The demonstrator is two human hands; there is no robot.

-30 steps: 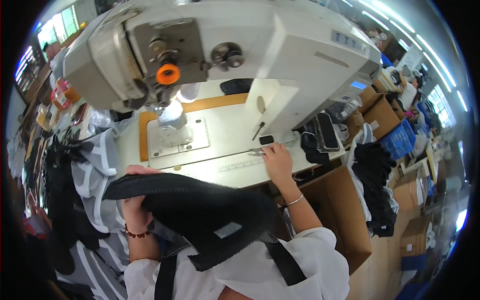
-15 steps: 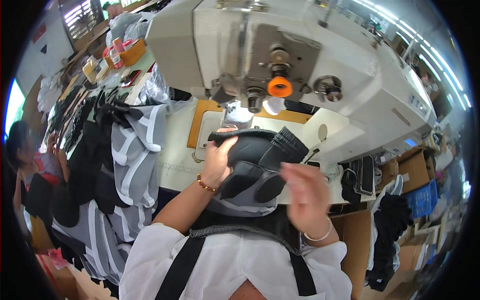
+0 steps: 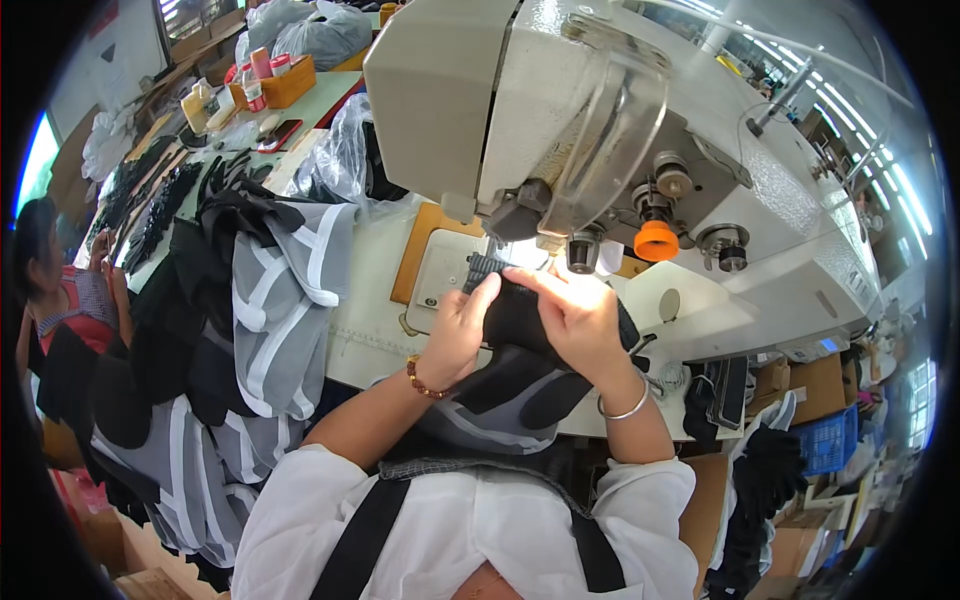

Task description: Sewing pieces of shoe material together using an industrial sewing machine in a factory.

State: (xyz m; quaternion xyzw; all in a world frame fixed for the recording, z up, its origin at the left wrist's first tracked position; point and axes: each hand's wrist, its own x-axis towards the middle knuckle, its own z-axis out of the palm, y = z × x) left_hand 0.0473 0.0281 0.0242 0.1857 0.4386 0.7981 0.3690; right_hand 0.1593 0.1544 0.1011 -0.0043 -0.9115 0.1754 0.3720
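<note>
A black and grey fabric piece (image 3: 505,385) with padded black patches hangs over the front edge of the sewing table, its upper end raised at the machine. My left hand (image 3: 458,330) pinches its ribbed black band (image 3: 484,268) between thumb and fingers. From the other side my right hand (image 3: 582,318) grips the same fabric, index finger stretched along the band toward my left thumb. Both hands are just in front of the lit needle area of a large white sewing machine (image 3: 440,110). The fabric under my right palm is hidden.
At left hang several grey and black pieces with white strips (image 3: 285,310). An orange box (image 3: 285,85) of bottles and a phone (image 3: 280,136) lie on the side table, with a person (image 3: 70,290) beyond. A blue crate (image 3: 828,440) and black items (image 3: 765,480) are at right.
My right hand has come in from the right and taken hold of the fabric. The ribbed band has moved up to the needle area. My view has shifted, so the machine appears farther right.
</note>
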